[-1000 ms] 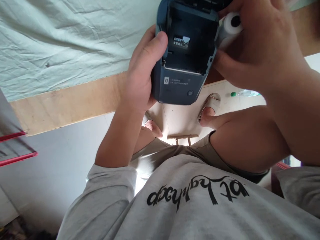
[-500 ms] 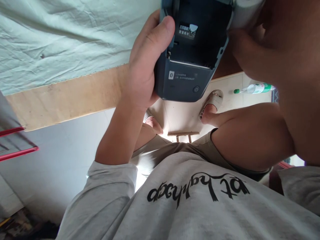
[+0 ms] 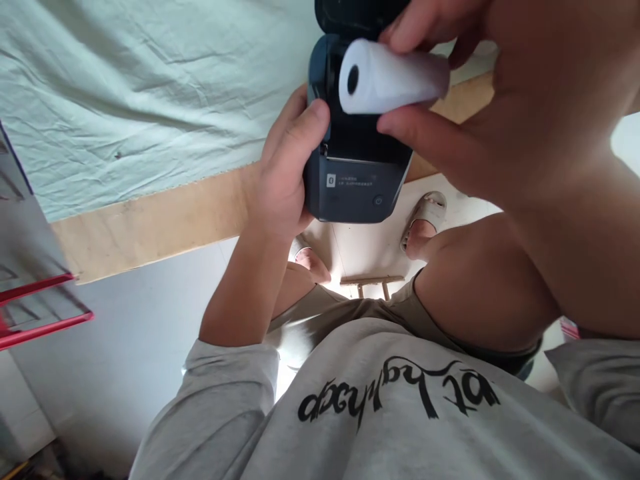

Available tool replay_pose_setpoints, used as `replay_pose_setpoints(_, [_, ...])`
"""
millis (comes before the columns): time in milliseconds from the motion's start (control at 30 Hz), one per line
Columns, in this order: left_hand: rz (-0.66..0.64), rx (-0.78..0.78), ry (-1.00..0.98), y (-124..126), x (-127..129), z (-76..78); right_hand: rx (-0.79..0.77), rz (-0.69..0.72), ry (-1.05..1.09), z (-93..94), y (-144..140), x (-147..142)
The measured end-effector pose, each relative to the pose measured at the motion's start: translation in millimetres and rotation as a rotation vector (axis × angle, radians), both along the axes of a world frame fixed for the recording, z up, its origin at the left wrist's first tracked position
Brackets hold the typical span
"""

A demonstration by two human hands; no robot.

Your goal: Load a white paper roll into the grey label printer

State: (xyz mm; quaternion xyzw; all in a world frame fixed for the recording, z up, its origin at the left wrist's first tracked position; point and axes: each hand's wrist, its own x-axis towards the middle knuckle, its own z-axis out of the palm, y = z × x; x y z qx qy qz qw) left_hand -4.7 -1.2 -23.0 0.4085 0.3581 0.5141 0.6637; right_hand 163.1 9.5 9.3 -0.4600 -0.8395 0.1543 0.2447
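Observation:
My left hand [image 3: 283, 173] grips the left side of a dark blue label printer [image 3: 355, 190], thumb on its top edge. The printer's lid is open and its paper bay faces me. My right hand [image 3: 480, 100] pinches a white paper roll [image 3: 393, 83] between thumb and fingers. The roll lies sideways just above the open bay, its hollow core end pointing left. The bay is mostly hidden behind the roll.
A wooden table edge [image 3: 150, 220] runs under a wrinkled pale green cloth [image 3: 125, 87]. A red metal frame [image 3: 40, 313] stands at the left. Below are my knees, sandalled feet [image 3: 425, 213] and a small wooden stool [image 3: 373, 283] on the tiled floor.
My right hand has brought the paper roll from the printer's right side to in front of the open bay. The printer has shifted slightly down and left.

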Motion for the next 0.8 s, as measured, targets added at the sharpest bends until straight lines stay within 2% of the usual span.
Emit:
replay_pose_setpoints(33, [-0.018, -0.001, -0.005, 0.4, -1.0, -0.6, 0.048, -0.013, -0.050, -0.4, 2.1, -3.1])
replay_pose_setpoints(300, [-0.009, -0.038, -0.005, 2.0, -4.3, -0.1, 0.070, -0.101, -0.168, -4.4, 7.0, -14.8])
replay_pose_setpoints(467, [-0.007, -0.042, 0.017, 0.8, -3.5, 2.0, 0.210, -0.008, -0.110, -1.9, -1.1, -11.2])
replay_pose_setpoints(567, [-0.021, 0.033, -0.022, 1.0, -7.2, 0.5, 0.276, 0.066, -0.095, -3.3, -10.8, -9.9])
replay_pose_setpoints(667, [-0.089, 0.115, -0.052, 1.6, -11.3, -3.0, 0.338, 0.154, -0.130, -8.0, -17.9, -10.3])
replay_pose_setpoints(733, [-0.108, 0.143, -0.007, 2.0, -12.7, -4.8, 0.250, 0.182, -0.099, -9.6, -19.1, -9.8])
replay_pose_setpoints(800, [-0.104, 0.145, 0.044, 2.4, -13.2, -5.6, 0.009, 0.101, 0.075, -9.2, -17.4, -7.3])
